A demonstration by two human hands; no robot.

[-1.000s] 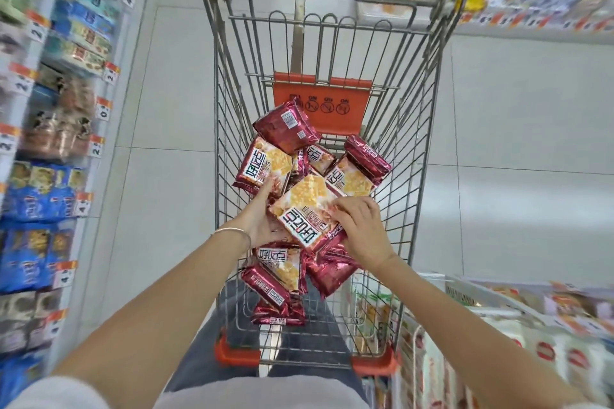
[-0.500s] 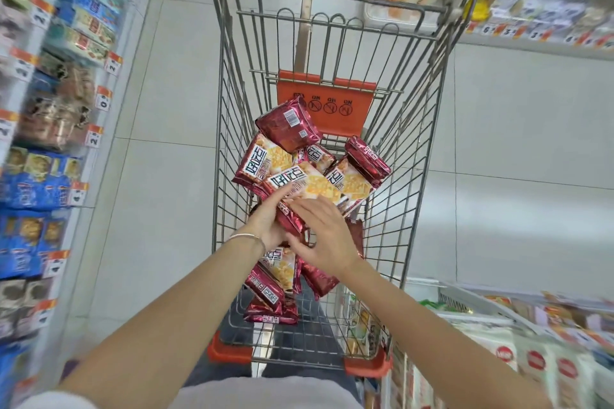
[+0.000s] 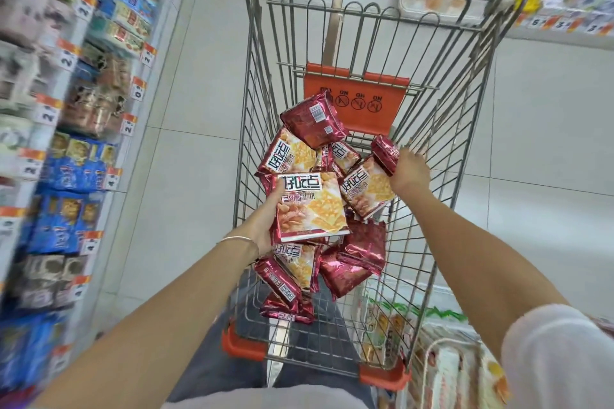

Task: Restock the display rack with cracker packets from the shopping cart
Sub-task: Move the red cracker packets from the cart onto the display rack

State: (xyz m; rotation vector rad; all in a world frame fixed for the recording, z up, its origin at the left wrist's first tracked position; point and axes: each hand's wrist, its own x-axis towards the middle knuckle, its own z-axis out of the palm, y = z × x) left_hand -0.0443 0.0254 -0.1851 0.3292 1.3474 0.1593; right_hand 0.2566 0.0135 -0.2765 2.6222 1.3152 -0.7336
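The right hand (image 3: 408, 171) moves far right, fingers gripping a second packet (image 3: 384, 152), while the left hand (image 3: 265, 222) holds the first packet (image 3: 309, 206): two to shelve.

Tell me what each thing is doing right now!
left hand, holding the top packet face up over the heap
right hand, fingers curled on the dark red packet by the cart's right wall
other packets, lying loose in a heap
shopping cart, partly filled with packets
left shelves, stocked, blurred
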